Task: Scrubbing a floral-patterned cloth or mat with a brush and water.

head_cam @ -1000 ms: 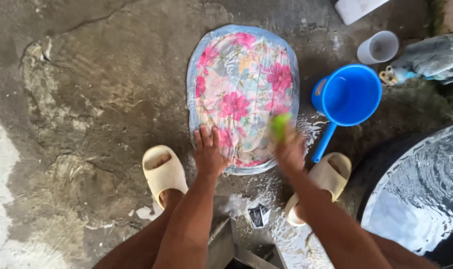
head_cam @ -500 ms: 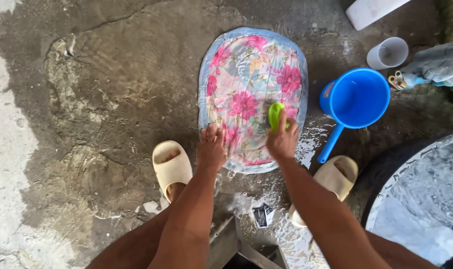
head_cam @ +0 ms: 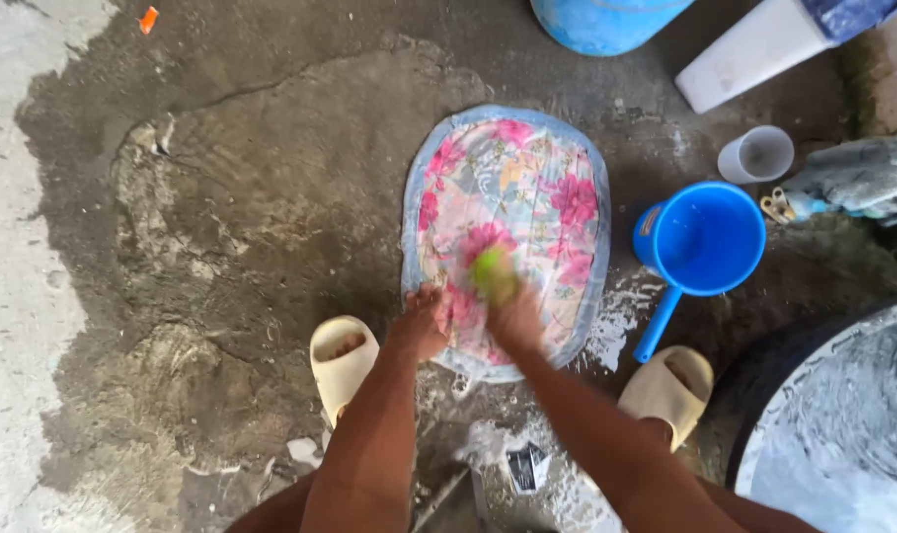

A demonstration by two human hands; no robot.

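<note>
right hand gripping green scrub brush, blurred, on near half of floral mat; mat's long axis runs away from body. left hand pressed flat on near-left edge.

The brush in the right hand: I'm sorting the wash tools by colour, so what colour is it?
Bright lime green; the brush shows, blurred, in the head view.

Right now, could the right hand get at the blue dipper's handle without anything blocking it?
Probably yes. The right hand grips the green brush on the floral mat, and only wet concrete and suds lie between it and the blue dipper; it would need to free its fingers first.
</note>
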